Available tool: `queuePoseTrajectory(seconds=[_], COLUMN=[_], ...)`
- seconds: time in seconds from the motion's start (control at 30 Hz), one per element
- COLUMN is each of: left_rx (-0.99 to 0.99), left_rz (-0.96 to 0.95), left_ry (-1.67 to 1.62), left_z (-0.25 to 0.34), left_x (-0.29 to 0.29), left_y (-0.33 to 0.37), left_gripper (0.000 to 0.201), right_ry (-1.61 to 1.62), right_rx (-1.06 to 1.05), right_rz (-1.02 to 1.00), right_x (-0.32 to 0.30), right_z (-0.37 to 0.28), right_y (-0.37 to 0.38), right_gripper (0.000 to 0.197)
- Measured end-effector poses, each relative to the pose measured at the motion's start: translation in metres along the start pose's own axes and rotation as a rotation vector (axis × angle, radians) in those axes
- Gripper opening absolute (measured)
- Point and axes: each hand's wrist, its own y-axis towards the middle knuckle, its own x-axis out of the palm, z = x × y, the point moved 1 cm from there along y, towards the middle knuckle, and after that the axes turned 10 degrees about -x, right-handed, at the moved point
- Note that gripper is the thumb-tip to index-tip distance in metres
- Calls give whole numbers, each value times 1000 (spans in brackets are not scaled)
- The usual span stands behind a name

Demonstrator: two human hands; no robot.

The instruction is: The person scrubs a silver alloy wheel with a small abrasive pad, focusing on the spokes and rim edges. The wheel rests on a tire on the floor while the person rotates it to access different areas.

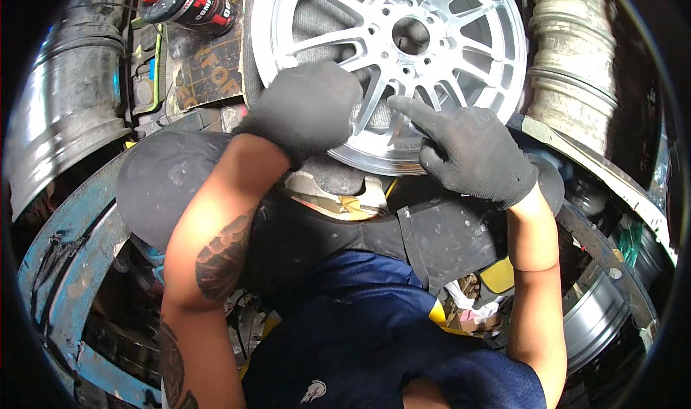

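Silver wheel [416, 60], round, faces camera, spokes [324, 42] radiating; left hand [311, 110] curled, right hand [471, 153] pointing, both grips unclear.

Both the left hand [306, 110] and the right hand [481, 155] are wearing dark grey, finely knitted fabric gloves [471, 146] ending at the wrist. Dark, feather-patterned tattoos [224, 259] are marking the left arm [198, 225]. A navy-blue, short-sleeved fabric shirt [345, 322] is bearing a small white emblem [314, 391]; black, pale-flecked trousers [457, 243] are covering the legs.
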Motion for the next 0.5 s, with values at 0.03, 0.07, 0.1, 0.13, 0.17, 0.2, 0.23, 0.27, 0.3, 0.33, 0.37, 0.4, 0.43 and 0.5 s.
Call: queuePoseTrajectory(seconds=[0.03, 0.07, 0.1, 0.13, 0.17, 0.2, 0.23, 0.27, 0.3, 0.33, 0.37, 0.4, 0.43, 0.5], left_rx=[1, -6, -13, -14, 39, 72, 115, 158, 196, 310, 417, 472, 494, 398], left_rz=[31, 77, 123, 178, 235, 248, 260, 269, 215, 156, 94, -76, -242, -449], left_ry=[-25, -77, -128, -173, -249, -295, -341, -388, -544, -617, -687, -725, -754, -666], left_z=[-4, -7, -9, -10, -12, -13, -13, -12, -11, -14, -21, -11, -2, 20], left_x=[-4, -10, -18, -27, -32, -38, -45, -50, -49, -35, -9, -1, 5, 8], left_y=[1, 0, -2, -5, -6, -8, -8, -9, -10, -13, -17, -20, -26, -33], left_gripper=[30, 30, 31, 32, 32, 33, 34, 35, 30, 30, 30, 33, 37, 39], right_ry=[-4, -8, -10, -20, -28, -36, -98, -77, -92, -108, -154, -153, -150, -135], right_rx=[-10, -19, -28, -18, -9, 2, -78, -14, 84, 172, 124, 124, 110, 116], right_rz=[2, 5, 9, 26, 44, 61, 209, 182, 142, 105, 207, 212, 221, 207], right_x=[1, 2, 3, -1, -8, -11, -14, -18, -24, -32, -28, -30, -30, -30], right_z=[2, 5, 9, 11, 15, 20, 29, 35, 39, 39, 47, 51, 52, 56], right_y=[0, 0, 0, -1, -1, -1, -2, -5, -8, -8, -10, -14, -12, -11], right_gripper=[75, 74, 73, 72, 70, 68, 63, 61, 60, 59, 57, 57, 56, 54])
